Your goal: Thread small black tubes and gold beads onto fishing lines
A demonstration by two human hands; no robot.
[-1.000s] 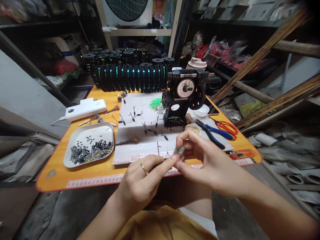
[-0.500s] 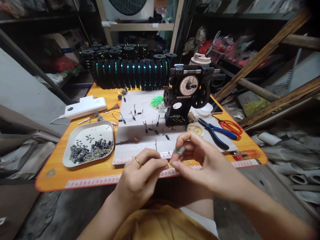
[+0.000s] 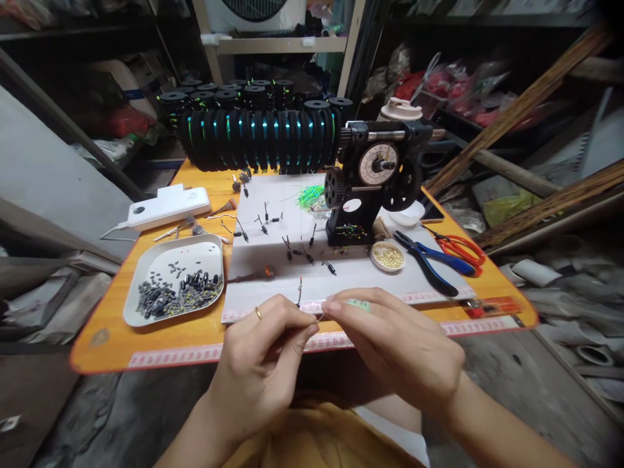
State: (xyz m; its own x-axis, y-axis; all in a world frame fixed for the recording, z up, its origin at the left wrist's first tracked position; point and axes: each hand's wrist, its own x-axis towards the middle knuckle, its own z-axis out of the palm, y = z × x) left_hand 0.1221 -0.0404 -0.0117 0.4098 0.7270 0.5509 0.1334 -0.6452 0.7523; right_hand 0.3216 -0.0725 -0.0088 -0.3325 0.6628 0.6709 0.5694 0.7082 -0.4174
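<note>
My left hand (image 3: 268, 354), with a gold ring on one finger, is closed in a pinch on a thin line (image 3: 320, 318). A slim stem with a reddish tip (image 3: 299, 291) rises just beyond its index finger; whether the two are joined I cannot tell. My right hand (image 3: 394, 344) has its fingertips pressed together at the line's other end, and green tape (image 3: 359, 303) wraps one finger. Both hands are over the front edge of a white board (image 3: 273, 296). Small black pieces with thin stems (image 3: 332, 268) lie scattered on the board beyond them.
On the left is a white tray (image 3: 175, 250) of small dark parts. A dish of gold beads (image 3: 389, 257), blue-handled pliers (image 3: 433, 260) and red-handled scissors (image 3: 461, 252) lie right. Behind stands a black geared machine with a dial (image 3: 378, 164), beside a row of black spools (image 3: 263, 140).
My right hand has turned from a curled pinch with raised fingers to straighter, flatter fingers. My left hand stays pinched and has shifted slightly left. The view has moved a little.
</note>
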